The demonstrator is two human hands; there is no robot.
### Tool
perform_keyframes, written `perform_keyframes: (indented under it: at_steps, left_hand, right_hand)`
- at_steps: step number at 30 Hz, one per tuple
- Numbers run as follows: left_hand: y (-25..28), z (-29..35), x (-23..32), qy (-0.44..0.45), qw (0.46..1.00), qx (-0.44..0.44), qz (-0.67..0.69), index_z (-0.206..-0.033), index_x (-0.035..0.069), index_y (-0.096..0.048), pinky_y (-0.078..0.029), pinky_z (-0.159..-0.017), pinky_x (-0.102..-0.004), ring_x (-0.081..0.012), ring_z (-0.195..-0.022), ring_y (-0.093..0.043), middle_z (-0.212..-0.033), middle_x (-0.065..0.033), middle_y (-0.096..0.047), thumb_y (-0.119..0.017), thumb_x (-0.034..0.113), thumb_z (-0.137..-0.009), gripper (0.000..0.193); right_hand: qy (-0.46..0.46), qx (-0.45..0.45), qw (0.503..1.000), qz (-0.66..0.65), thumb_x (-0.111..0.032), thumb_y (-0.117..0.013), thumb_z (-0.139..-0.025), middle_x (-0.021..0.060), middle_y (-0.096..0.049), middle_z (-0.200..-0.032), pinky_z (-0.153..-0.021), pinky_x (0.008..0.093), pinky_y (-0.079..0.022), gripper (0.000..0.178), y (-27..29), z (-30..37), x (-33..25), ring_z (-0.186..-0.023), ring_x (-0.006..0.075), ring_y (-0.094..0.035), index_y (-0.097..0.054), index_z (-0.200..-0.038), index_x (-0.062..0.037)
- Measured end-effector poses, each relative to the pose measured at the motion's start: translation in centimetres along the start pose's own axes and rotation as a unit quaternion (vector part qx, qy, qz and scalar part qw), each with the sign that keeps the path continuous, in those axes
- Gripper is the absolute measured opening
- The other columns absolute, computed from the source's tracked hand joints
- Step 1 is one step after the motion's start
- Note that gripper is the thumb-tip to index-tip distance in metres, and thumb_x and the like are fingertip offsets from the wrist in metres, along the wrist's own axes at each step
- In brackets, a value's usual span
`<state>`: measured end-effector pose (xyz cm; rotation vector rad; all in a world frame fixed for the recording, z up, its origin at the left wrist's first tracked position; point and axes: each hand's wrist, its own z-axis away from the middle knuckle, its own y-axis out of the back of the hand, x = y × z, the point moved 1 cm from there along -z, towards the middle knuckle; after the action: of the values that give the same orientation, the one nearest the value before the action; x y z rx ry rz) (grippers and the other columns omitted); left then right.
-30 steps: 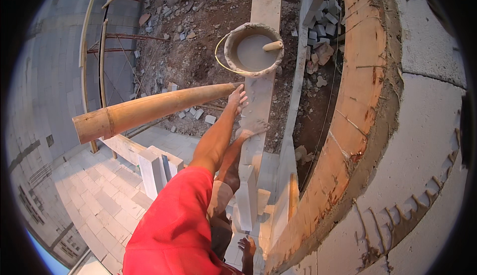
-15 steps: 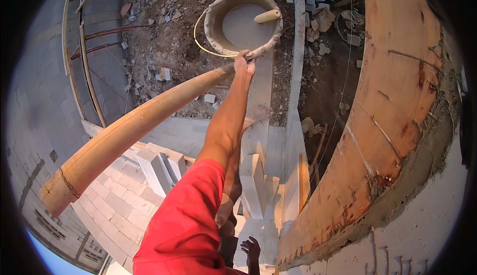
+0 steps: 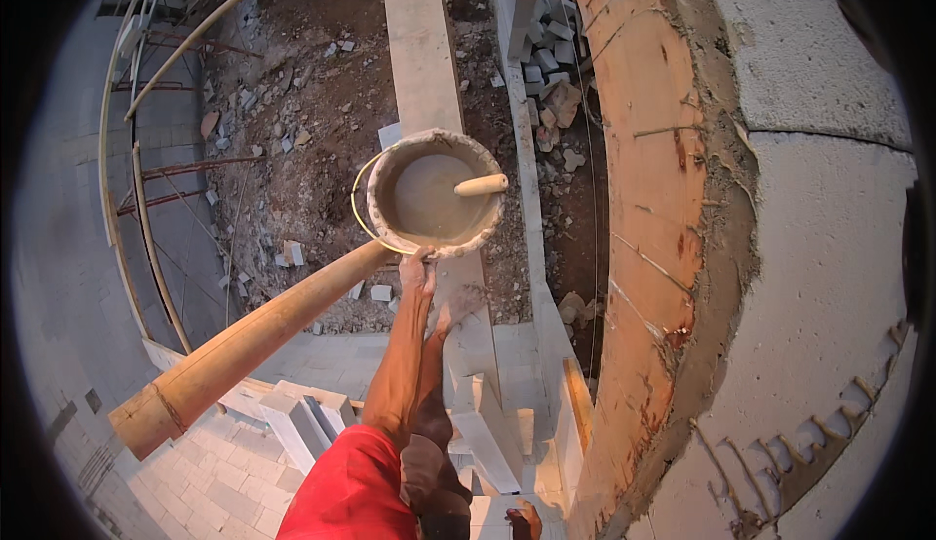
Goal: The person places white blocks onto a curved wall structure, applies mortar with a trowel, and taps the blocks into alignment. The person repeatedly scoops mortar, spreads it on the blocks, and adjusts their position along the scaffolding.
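Observation:
A round bucket (image 3: 429,140) with a mortar-crusted rim is in front of me, over a long wooden plank (image 3: 421,43). Greyish, wet-looking mix (image 3: 427,194) lies inside it, and a wooden tool handle (image 3: 481,185) sticks out over the right rim; the tool's other end is hidden. My left hand (image 3: 419,269) grips the near rim, beside the thin yellow bail (image 3: 359,211). I cannot tell whether the bucket rests on the plank. Low at the bottom edge, my right hand (image 3: 525,519) is partly cut off, fingers apart, apparently holding nothing.
A thick round pole (image 3: 258,345) slants from the lower left to beside the bucket. Orange-brown formwork board (image 3: 648,179) curves along the right, against a pale block wall (image 3: 829,218). White blocks (image 3: 478,438) stand near my legs. Rubble-strewn soil (image 3: 292,131) lies below.
My view has shifted, so the bucket, plank and pole appear lower and farther left. My left hand keeps its grip on the rim. My right hand has sunk toward the bottom edge.

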<state>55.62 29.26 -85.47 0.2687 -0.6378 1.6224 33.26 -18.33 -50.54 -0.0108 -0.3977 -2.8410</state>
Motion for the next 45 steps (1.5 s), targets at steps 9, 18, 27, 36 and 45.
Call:
perform_keyframes:
  at_steps: [9, 18, 27, 36, 45]
  left_hand:
    - [2.7, 27.0, 8.3, 0.016, 0.915, -0.131, -0.382, -0.092, -0.004, -0.069, -0.056, -0.061, -0.0325, -0.0200, -0.066, -0.068, -0.079, -0.0108, -0.072, -0.071, -0.011, -0.073, 0.020]
    - [6.4, 53.7, 12.1, 0.041, 0.700, -0.318, -0.638, -0.080, -0.002, -0.067, -0.053, -0.054, -0.0311, -0.0179, -0.057, -0.065, -0.068, -0.0094, -0.067, -0.071, -0.006, -0.072, 0.010]
    - [13.4, 72.8, 10.0, 0.113, 0.669, -0.456, -0.576, -0.090, 0.000, -0.064, -0.054, -0.055, -0.0301, -0.0168, -0.058, -0.064, -0.073, -0.0093, -0.067, -0.058, -0.013, -0.077, 0.020]
    - [18.6, 81.6, 5.5, 0.141, 0.591, -0.450, -0.655, -0.098, 0.000, -0.063, -0.059, -0.049, -0.0342, -0.0192, -0.059, -0.065, -0.074, -0.0095, -0.065, -0.060, -0.009, -0.081, 0.019]
    - [21.5, 84.9, 3.7, 0.115, 0.540, -0.511, -0.659, -0.090, 0.001, -0.066, -0.047, -0.053, -0.0272, -0.0138, -0.059, -0.061, -0.073, -0.0063, -0.066, -0.060, -0.012, -0.078, 0.019]
  right_hand:
    - [0.369, 0.121, 0.874, 0.292, -0.023, -0.071, -0.089, 0.0202, -0.068, -0.112, -0.091, 0.0463, -0.053, 0.044, -2.0, 5.9, -15.7, -0.105, 0.0343, -0.066, -0.063, -0.124, 0.0013]
    - [0.559, 0.254, 0.711, 0.344, -0.028, -0.077, -0.081, 0.0249, -0.060, -0.122, -0.098, 0.0497, -0.047, 0.047, 7.6, 21.9, -3.5, -0.118, 0.0415, -0.056, -0.068, -0.113, 0.0050]
    - [0.428, 0.237, 0.793, 0.363, -0.043, -0.068, -0.091, 0.0294, -0.060, -0.134, -0.111, 0.0608, -0.035, 0.059, 17.5, 26.0, 18.9, -0.131, 0.0428, -0.052, -0.066, -0.127, 0.0043]
    - [0.380, 0.181, 0.852, 0.310, -0.035, -0.076, -0.083, 0.0253, -0.074, -0.098, -0.099, 0.0564, -0.048, 0.037, 19.2, 27.7, 27.8, -0.108, 0.0404, -0.069, -0.078, -0.096, -0.0009]
    - [0.277, 0.165, 0.932, 0.163, -0.041, -0.078, -0.083, 0.0227, -0.071, -0.117, -0.093, 0.0460, -0.054, 0.060, 20.8, 27.6, 31.3, -0.110, 0.0380, -0.069, -0.064, -0.128, -0.0041]
